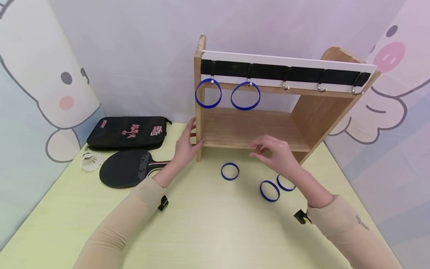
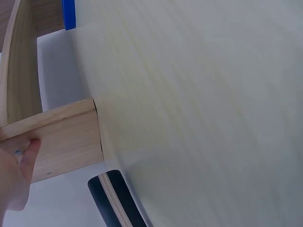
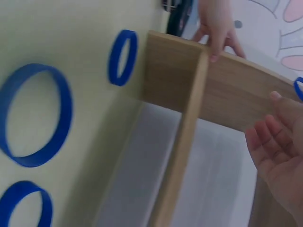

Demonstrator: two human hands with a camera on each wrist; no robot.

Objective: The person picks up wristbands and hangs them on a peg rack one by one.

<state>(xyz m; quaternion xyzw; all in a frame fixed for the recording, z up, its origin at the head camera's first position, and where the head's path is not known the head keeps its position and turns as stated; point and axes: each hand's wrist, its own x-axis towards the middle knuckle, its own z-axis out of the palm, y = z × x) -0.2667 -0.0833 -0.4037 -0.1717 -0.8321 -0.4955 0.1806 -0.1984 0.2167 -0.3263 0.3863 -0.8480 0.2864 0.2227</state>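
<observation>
A small wooden shelf [image 1: 252, 125] stands on the table, with a row of metal hooks along its top front. One blue ring [image 1: 207, 107] and a second blue ring [image 1: 244, 109] hang from the two leftmost hooks. My left hand [image 1: 184, 147] grips the shelf's left side panel [image 2: 71, 149] low down, thumb near its front edge. In front of the lower board, my right hand [image 1: 277, 155] hovers with loosely bent fingers and holds nothing. Below lie three more rings: one ring [image 1: 230, 179] left of that hand, another ring [image 1: 261, 192] and a partly hidden ring [image 1: 286, 190] under the forearm.
Left of the shelf are a black zip case [image 1: 127, 130], a table tennis bat [image 1: 122, 170] and a shuttlecock [image 1: 90, 161]. The bat's handle end [image 2: 111, 189] lies close to the left panel. A patterned cloth backdrop [image 1: 147, 56] rises behind.
</observation>
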